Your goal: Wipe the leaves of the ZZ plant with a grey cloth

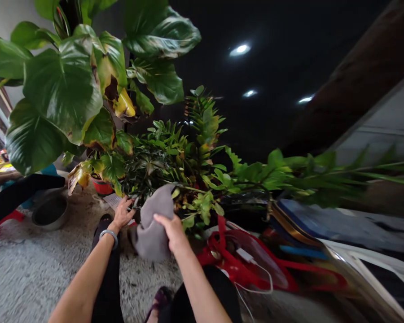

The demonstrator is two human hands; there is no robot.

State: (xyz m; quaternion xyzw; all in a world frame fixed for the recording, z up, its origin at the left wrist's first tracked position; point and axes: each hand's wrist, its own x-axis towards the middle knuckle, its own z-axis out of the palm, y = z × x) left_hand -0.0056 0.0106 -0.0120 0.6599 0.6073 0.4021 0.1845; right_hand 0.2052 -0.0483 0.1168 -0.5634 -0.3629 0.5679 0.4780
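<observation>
My right hand point(175, 233) grips a grey cloth point(156, 224), thumb on top, and the cloth is slightly blurred. Just left of it, my left hand point(121, 213), with a bangle on its wrist, reaches to the edge of dark-leaved foliage point(146, 166). Its fingers look apart and loosely bent, with the tips against the leaves. Behind the cloth stands a leafy green potted plant point(205, 206) whose pot is mostly hidden.
A large-leaved plant point(62, 85) with yellowed leaves rises at left, above a red pot point(102, 186). A metal basin point(50, 213) sits on the concrete floor near another person's arm point(6, 179). Red bag point(235, 255), white cable point(267, 273) and stacked panels point(306, 220) lie right.
</observation>
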